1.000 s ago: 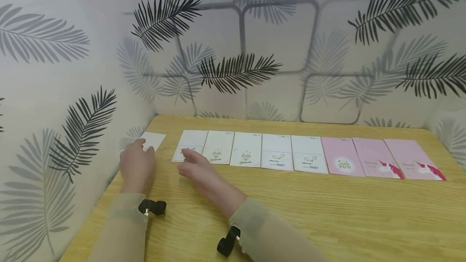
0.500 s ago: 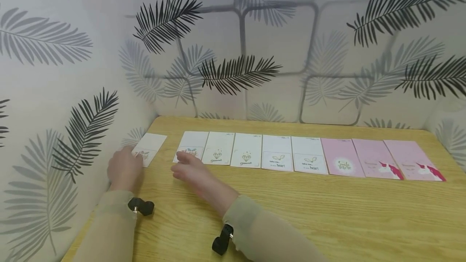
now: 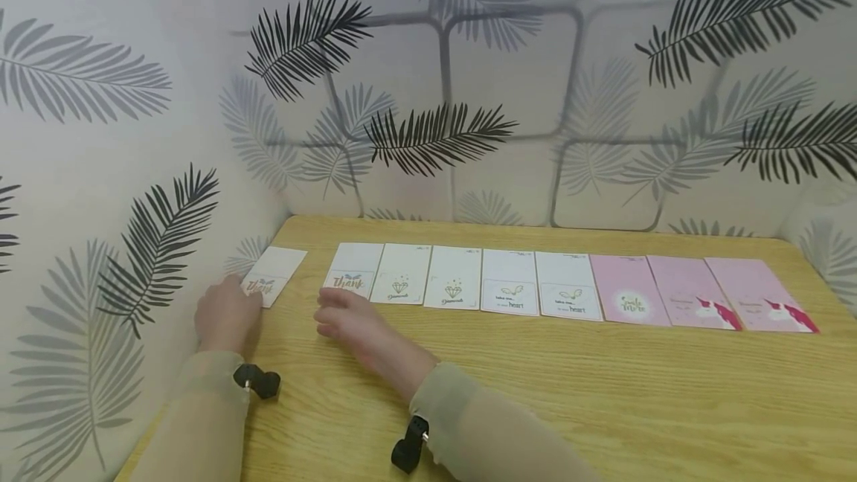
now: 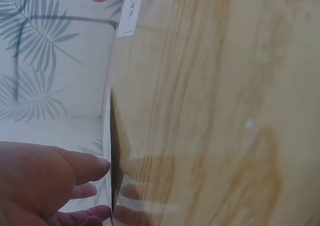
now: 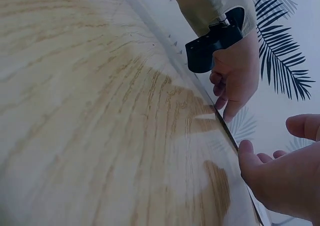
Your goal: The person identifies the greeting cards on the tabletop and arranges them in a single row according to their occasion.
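My left hand (image 3: 228, 311) touches the lower left edge of a white card with "thank" print (image 3: 274, 274), which lies slanted at the table's left edge. In the left wrist view, thumb and fingertips (image 4: 102, 167) rest on the thin card (image 4: 108, 146) from above. My right hand (image 3: 364, 329) hovers over the wood, fingers extended and holding nothing. Just beyond it lies a matching "thank" card (image 3: 351, 266), its lower part partly covered by that hand. In the right wrist view both the right hand (image 5: 285, 178) and the left hand (image 5: 237, 76) show.
A row runs rightward from there: diamond cards (image 3: 400, 274), winged-heart cards (image 3: 509, 281), a pink "smile" card (image 3: 629, 288) and pink unicorn cards (image 3: 692, 292). The wooden table (image 3: 602, 393) meets a leaf-patterned wall (image 3: 495, 80) behind and at left.
My left hand has drawn back toward me and left, uncovering the print on the slanted card. My right hand has shifted slightly left and down, revealing more of the other "thank" card.
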Available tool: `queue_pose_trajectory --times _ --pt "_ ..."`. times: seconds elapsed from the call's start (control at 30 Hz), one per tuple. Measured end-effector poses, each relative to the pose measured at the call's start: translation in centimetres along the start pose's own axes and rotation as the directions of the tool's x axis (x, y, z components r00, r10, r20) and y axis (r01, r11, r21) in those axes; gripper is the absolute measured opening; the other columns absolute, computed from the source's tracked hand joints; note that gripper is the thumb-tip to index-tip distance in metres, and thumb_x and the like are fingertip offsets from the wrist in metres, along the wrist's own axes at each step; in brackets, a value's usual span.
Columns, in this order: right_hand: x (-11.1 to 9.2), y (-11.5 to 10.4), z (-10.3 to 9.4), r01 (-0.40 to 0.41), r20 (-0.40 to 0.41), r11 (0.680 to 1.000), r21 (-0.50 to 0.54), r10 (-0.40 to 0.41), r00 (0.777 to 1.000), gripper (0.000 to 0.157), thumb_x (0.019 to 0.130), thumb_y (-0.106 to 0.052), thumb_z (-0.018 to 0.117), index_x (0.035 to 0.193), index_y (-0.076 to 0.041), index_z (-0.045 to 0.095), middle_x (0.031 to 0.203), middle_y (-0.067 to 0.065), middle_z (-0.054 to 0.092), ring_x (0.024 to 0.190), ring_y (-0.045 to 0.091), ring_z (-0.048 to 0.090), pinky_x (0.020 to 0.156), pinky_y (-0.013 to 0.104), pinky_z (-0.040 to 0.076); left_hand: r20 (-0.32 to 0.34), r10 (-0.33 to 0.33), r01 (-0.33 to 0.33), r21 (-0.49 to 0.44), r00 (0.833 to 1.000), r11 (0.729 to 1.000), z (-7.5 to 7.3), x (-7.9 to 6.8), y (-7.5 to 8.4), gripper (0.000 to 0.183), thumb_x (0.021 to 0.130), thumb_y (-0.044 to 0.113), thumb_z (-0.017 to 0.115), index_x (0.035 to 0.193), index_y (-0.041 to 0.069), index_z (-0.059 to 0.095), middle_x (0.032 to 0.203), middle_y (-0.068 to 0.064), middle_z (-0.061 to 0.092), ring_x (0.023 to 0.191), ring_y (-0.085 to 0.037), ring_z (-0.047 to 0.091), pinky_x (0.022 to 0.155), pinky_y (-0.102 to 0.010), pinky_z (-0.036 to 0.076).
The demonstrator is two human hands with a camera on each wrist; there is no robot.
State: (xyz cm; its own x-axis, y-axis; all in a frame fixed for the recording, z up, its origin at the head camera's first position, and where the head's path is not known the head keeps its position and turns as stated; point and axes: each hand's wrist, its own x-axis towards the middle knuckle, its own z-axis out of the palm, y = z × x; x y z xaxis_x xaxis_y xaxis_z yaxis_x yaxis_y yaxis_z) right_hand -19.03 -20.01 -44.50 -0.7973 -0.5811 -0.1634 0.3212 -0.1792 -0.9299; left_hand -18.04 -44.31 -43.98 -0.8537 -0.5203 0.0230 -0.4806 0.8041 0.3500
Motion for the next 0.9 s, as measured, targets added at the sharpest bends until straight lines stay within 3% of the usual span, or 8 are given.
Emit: queue_pose_trajectory --times 0.67,0.9 --pt "-0.2 0.5 -1.0 -0.007 0.006 0.998 0.061 0.007 1.0 0.054 0.106 0.0 0.065 0.157 0.01 0.05 0.157 0.025 0.057 0.147 0.035 0.055 0.114 0.042 0.052 0.046 -0.016 0.014 0.044 0.999 0.999 0.5 0.3 0.4 0.06 0.102 0.026 0.063 0.146 -0.012 0.052 0.135 -0.043 0.06 0.123 -0.062 0.058 0.095 -0.069 0.052" --pt "-0.3 0.6 -1.2 -0.006 0.01 0.998 0.059 0.006 1.0 0.053 0.106 -0.002 0.066 0.157 0.008 0.052 0.152 0.024 0.062 0.141 0.032 0.061 0.112 0.04 0.054 -0.001 0.001 -0.001 0.002 1.0 1.0 0.7 -0.1 0.6 0.067 0.1 0.028 0.071 0.15 -0.011 0.05 0.135 -0.046 0.052 0.128 -0.064 0.049 0.1 -0.074 0.046"
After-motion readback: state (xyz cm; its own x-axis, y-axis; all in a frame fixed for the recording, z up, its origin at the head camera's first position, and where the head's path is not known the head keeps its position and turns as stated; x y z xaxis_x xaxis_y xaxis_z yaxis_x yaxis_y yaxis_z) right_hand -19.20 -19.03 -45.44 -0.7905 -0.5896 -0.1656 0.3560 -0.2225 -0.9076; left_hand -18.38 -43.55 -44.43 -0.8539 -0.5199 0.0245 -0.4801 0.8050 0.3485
